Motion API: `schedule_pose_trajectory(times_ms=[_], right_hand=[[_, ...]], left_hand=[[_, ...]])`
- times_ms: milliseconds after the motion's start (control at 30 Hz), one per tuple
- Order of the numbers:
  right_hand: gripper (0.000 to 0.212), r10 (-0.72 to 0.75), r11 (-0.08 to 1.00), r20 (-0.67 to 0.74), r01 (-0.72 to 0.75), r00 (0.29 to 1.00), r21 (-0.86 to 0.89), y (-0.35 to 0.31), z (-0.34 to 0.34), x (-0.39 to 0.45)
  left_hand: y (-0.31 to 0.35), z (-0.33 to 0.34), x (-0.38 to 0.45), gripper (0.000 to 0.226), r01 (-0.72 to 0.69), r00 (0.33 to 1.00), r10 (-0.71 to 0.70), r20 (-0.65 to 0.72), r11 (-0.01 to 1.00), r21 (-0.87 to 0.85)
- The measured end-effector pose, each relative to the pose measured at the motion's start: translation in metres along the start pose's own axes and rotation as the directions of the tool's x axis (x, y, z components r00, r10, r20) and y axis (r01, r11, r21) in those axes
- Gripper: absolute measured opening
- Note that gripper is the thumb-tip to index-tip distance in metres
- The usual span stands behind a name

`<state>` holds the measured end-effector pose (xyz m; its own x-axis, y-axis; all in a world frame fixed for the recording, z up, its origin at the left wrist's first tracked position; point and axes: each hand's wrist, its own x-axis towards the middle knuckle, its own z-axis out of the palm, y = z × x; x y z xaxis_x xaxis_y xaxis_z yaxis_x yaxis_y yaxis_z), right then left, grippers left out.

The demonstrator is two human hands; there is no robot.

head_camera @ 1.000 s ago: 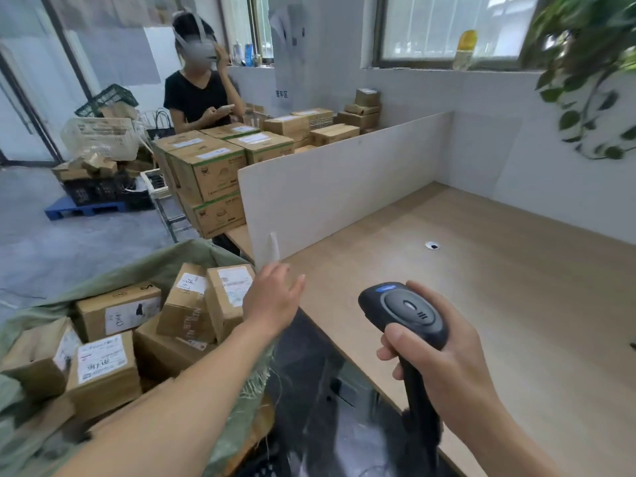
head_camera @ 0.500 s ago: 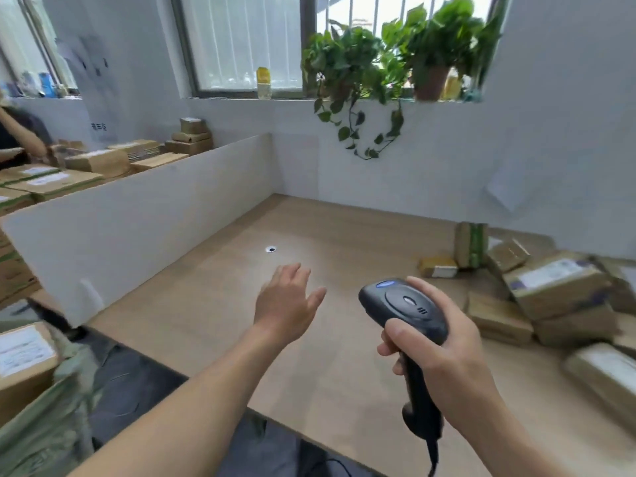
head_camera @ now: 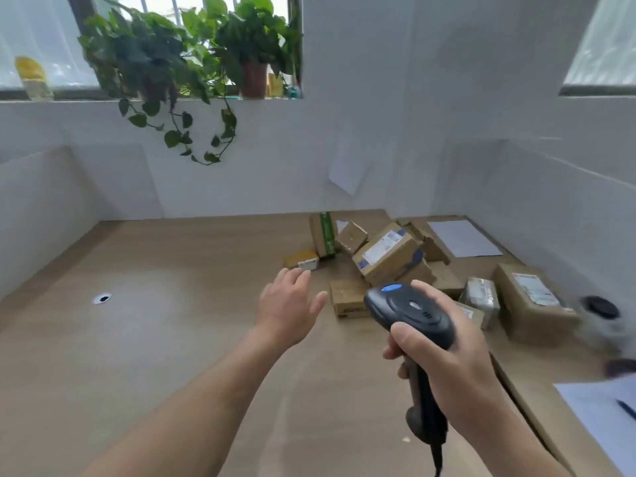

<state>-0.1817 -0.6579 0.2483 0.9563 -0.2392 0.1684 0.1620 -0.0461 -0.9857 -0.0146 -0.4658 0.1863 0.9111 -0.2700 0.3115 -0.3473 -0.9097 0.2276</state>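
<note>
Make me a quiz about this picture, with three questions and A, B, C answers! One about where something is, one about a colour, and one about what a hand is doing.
1. Where do the cardboard parcels lie?
A) on the windowsill
B) on the far right part of the table
C) in a bag on the floor

2. What colour is the spot on top of the scanner?
A) red
B) green
C) blue

3. What is the left hand doing?
A) reaching out open, holding nothing
B) gripping the scanner
C) lifting a parcel

Answers:
1 B: the parcels are heaped on the wooden top near the right corner.
2 C: a blue patch sits at the scanner's front end.
3 A: its fingers are spread above the table, and it is the right hand that grips the scanner.
</note>
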Motion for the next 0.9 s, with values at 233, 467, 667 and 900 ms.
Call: schedule_pose_trajectory(times_ms=[233,467,667,900], right_hand=[[0.075,0.001,0.998,-0.178,-0.012,0.984,-0.058,0.014,-0.02,0.043],[0.045,0.037,0.998,-0.3,-0.053,0.953,-0.045,0.029,-0.027,0.071],[0.073,0.105,0.994,-0.356,-0.111,0.929,0.002,0.049,-0.046,0.102],[0.083,0.142,0.99,-0.302,-0.136,0.942,0.041,0.073,-0.079,0.155]], left_hand=[[0.032,0.049,0.077,0.06,-0.154,0.983,0.16,0.094,0.986,-0.067],[0.051,0.1,0.137,0.059,-0.209,0.955,0.232,0.187,0.969,-0.134],[0.068,0.132,0.184,0.067,-0.191,0.934,0.224,0.278,0.972,-0.14],[0.098,0.159,0.251,0.097,-0.12,0.908,0.17,0.383,0.981,-0.151]])
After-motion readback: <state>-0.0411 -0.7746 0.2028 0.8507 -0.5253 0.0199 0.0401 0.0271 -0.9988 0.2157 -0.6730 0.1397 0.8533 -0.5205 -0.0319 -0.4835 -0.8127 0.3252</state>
